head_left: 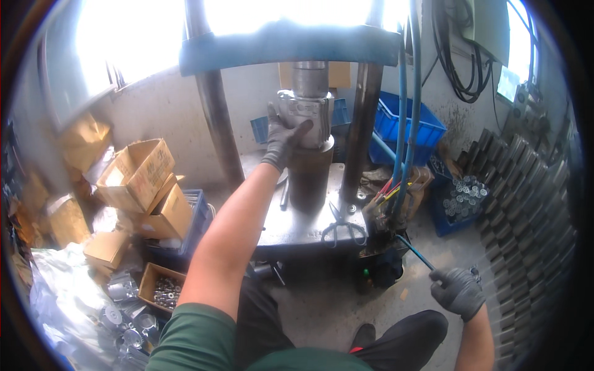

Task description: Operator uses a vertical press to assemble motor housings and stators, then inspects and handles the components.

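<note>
My left hand (283, 137), in a dark grey glove, is wrapped on a silvery metal casting (312, 116) that sits on a dark steel cylinder (308, 176) under the ram of a blue press (291, 43). My right hand (459, 290), also gloved, is closed on the end of a thin blue-sleeved lever (416, 253) that slants up toward the press base. A pair of scissors (342, 227) lies on the steel press table (297, 226).
Cardboard boxes (139, 179) are piled at left, with a box of small metal parts (166, 290) and loose castings (127, 321) on the floor. Blue crates (405, 127) stand behind the press. Stacked metal parts (526, 204) fill the right side. Blue hoses (407, 111) hang beside the column.
</note>
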Demonstrator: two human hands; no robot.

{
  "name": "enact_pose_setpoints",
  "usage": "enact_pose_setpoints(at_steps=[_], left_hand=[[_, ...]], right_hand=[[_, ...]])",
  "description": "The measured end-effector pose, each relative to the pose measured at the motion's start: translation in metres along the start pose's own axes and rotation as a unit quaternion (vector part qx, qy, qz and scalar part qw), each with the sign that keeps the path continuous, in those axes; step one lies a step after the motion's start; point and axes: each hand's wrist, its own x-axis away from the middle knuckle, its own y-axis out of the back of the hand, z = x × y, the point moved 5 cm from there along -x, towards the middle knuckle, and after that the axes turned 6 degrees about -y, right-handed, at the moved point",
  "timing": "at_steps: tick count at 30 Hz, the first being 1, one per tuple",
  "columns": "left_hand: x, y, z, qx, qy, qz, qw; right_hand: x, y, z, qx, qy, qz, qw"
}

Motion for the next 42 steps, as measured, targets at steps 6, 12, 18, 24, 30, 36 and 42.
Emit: enact_pose_setpoints(at_steps=[6,12,18,24,30,36,42], left_hand=[[-0.008,0.011,0.009,-0.012,-0.043,0.024,0.999],[0.0,0.004,0.001,-0.034,-0.098,-0.004,0.995],[0.001,0.018,0.0,-0.056,-0.109,-0.022,0.992],[0.001,0.012,0.003,-0.186,-0.161,-0.061,0.967],[0.016,0.021,0.004,-0.161,-0.087,-0.031,0.983],[0.016,0.029,0.019,-0.088,-0.079,-0.04,0.992],[0.018,0.021,0.019,-0.1,-0.082,-0.055,0.99]], right_hand=[[-0.09,0.084,0.025,-0.034,0.191,-0.468,0.862],[-0.135,0.099,0.015,-0.119,0.127,-0.42,0.891],[-0.061,0.05,0.018,-0.046,0.111,-0.269,0.956],[0.015,-0.045,-0.011,0.109,0.054,0.213,0.969],[0.002,-0.013,0.005,0.047,-0.021,0.199,0.979],[0.004,-0.028,-0.011,0.063,0.024,0.135,0.989],[0.011,-0.02,-0.004,0.034,0.023,0.151,0.988]])
